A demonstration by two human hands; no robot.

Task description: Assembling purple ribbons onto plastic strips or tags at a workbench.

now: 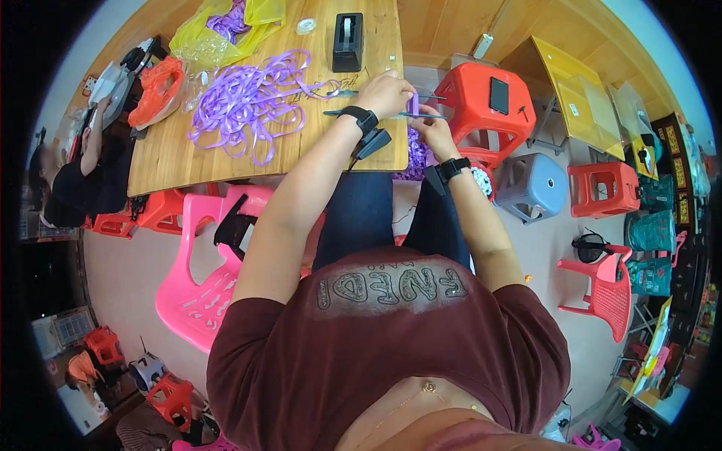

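Two thin dark rods [433, 117] jut out past the right edge of the wooden table [316, 158]. A short band of purple ribbon [414, 104] runs across them. My left hand [383, 95] reaches over the rods, its fingers closed at the upper end of this band. Just right of it, my right hand [434, 129] pinches at the lower end, beside the lower rod. The fingertips are partly hidden. From the left hand, a strand leads back to a loose, tangled heap of purple ribbon [244, 105] on the tabletop.
A black tape dispenser [347, 56], a tape roll [306, 26] and a yellow plastic bag [218, 41] are on the table. Purple pieces [415, 158] lie below its edge. A red stool [481, 105] bears a phone [499, 95]. Another person [83, 169] sits at left.
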